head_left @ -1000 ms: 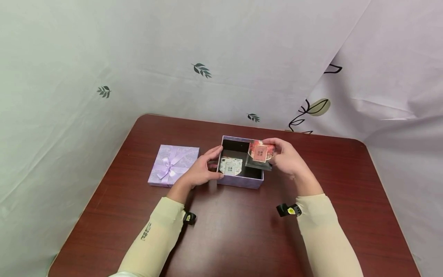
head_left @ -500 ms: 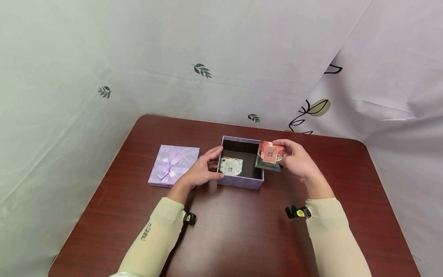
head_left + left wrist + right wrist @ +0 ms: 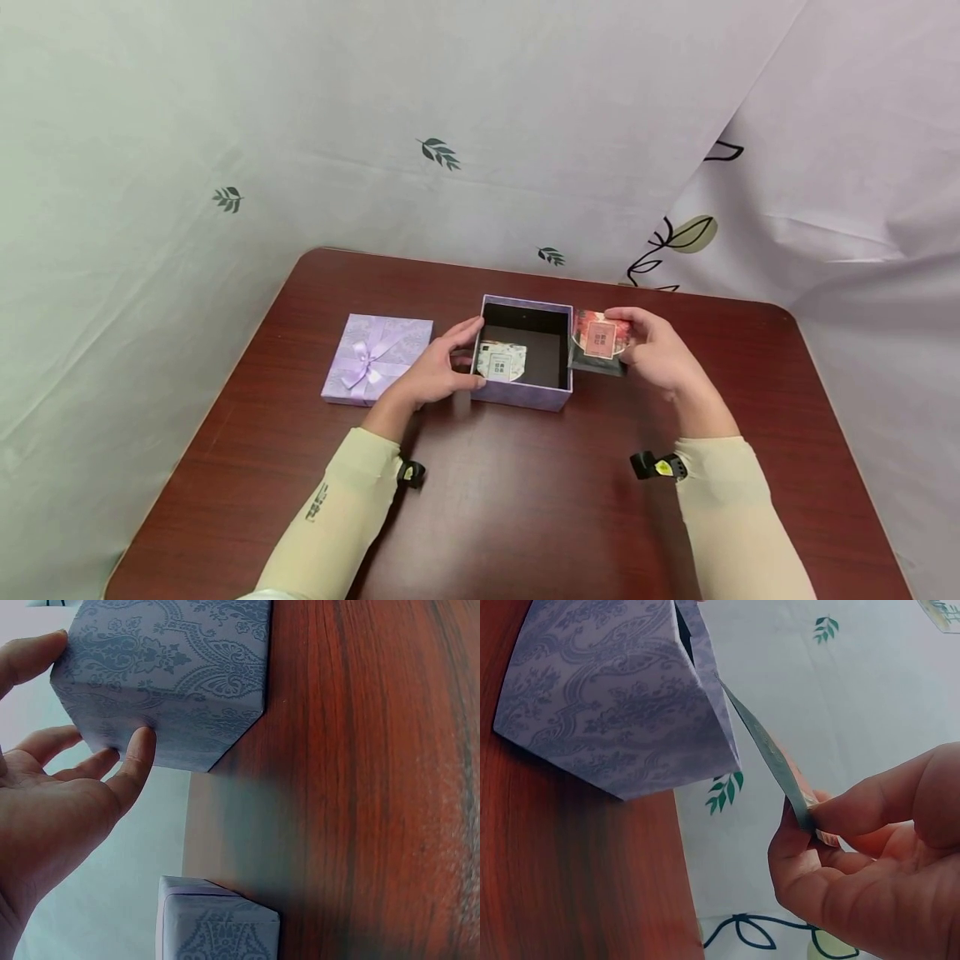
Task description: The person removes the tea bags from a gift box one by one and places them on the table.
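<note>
The purple patterned gift box (image 3: 522, 396) stands lidless on the table, its dark inside showing. My left hand (image 3: 437, 365) grips its left end, thumb at the front corner and fingers against the side, as the left wrist view also shows. In my right hand (image 3: 656, 354) a flat tea bag packet (image 3: 602, 340), red above and dark green below, is pinched by its right edge. The right wrist view has this packet (image 3: 763, 750) nearly edge-on, raised just right of the box. A whitish floral tea bag packet (image 3: 500, 362) lies inside the box at front left.
Left of the box lies its purple lid (image 3: 405, 333) with a ribbon bow. A pale curtain (image 3: 480, 100) with leaf prints hangs behind the brown table (image 3: 480, 517). Black straps (image 3: 658, 467) sit at both wrists.
My right hand has carried the red and green tea bag packet rightward, from over the box's right part to just beyond its right wall. The left hand and box stay put.
</note>
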A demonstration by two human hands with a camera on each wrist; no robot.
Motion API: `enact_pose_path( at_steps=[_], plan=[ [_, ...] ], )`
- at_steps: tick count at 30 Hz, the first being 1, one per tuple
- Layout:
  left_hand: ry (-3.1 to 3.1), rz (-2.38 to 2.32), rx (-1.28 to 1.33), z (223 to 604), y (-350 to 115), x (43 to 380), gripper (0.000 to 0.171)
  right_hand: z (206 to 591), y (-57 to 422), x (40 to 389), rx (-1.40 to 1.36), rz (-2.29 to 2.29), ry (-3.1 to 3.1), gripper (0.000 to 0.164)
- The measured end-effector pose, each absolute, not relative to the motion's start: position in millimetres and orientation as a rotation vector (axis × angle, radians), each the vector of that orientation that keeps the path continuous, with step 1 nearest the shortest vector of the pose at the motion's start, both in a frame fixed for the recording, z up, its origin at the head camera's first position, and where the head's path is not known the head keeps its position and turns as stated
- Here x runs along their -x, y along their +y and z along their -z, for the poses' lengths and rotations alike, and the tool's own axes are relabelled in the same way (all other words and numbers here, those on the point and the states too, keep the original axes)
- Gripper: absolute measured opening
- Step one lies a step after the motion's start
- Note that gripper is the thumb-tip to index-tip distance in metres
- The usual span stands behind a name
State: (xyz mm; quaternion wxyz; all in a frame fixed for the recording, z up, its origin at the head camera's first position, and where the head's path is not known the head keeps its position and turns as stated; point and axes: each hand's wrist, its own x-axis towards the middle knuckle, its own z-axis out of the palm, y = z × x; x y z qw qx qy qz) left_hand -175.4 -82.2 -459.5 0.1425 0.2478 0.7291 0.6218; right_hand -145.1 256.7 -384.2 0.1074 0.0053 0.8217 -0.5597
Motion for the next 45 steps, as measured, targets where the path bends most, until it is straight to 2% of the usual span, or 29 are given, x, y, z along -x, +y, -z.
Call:
enact_pose_path(
  at_steps=[12, 23, 32, 45],
  plan=[
    [2.115, -1.770, -0.714, 457, -81, 175, 0.093, 387, 264, 144, 0.004, 1.642, 2.447, 0.063],
    [2.106, -1.766, -0.722, 425, -80, 161, 0.086, 393, 270, 146, -0.021, 1.628, 2.449, 0.061],
    [2.103, -1.759, -0.707, 424, -79, 161, 0.087, 402, 277, 151, -0.038, 1.552, 2.479, 0.055],
    [2.103, -1.757, -0.699, 422, -79, 159, 0.087, 409, 286, 156, -0.092, 1.507, 2.441, 0.061]
  ],
)
